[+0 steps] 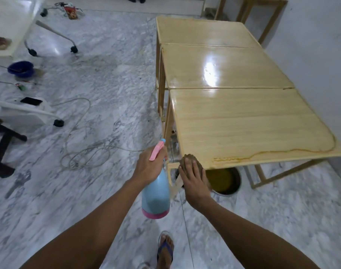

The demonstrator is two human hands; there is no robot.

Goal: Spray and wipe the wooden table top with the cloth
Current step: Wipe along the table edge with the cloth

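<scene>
The glossy wooden counter [233, 121] shows wet streaks; the brown cloth [189, 159] lies under the right hand's [194, 181] flat fingers [187, 166] at its near corner, while the left hand [148, 167] grips the blue spray bottle [156, 197].

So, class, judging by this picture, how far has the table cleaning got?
Mostly done: the table top shines wet across its panels. In hand: the left hand grips the spray bottle, and the right hand presses the cloth on the near corner. Left: a brownish line of liquid along the near edge wants wiping.
</scene>
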